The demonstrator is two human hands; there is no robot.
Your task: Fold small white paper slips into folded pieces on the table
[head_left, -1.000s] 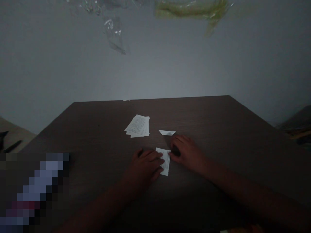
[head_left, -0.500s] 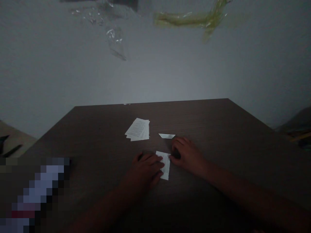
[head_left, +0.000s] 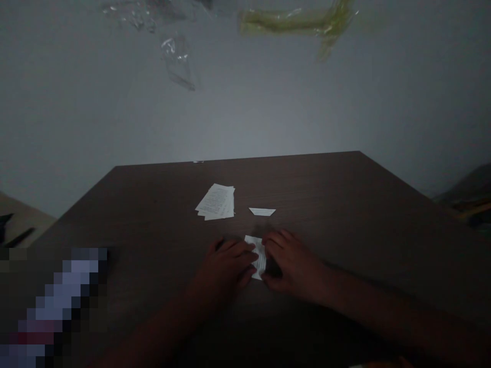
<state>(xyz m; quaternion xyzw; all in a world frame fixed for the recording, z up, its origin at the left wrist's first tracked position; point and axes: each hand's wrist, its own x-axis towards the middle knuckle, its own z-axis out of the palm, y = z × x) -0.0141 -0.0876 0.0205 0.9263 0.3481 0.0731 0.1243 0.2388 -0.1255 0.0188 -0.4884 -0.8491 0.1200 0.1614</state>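
Observation:
A small printed sheet of paper point(head_left: 261, 258) lies on the brown table in front of me. My left hand point(head_left: 232, 263) rests over its left side, fingers stretched and slightly spread, their tips on the paper. At the right edge, my right hand point(head_left: 287, 260) has its curled fingers at the upper corner and its thumb at the lower one, gripping that edge. Just beyond sits a folded paper strip point(head_left: 263, 211) with slanted ends. Farther left is a fanned stack of printed papers point(head_left: 217, 202). My fingers cover parts of the sheet.
The brown table point(head_left: 153, 204) ends at a pale wall point(head_left: 245, 112) with clear and yellow tape point(head_left: 284, 23) on it. A blurred-out object point(head_left: 65, 301) lies at the lower left. A tiny white scrap point(head_left: 198, 162) is at the far edge.
My right hand has come nearer and slightly left, its thumb moving down to the sheet's lower right corner. My left hand stays on the paper. The view has shifted slightly.

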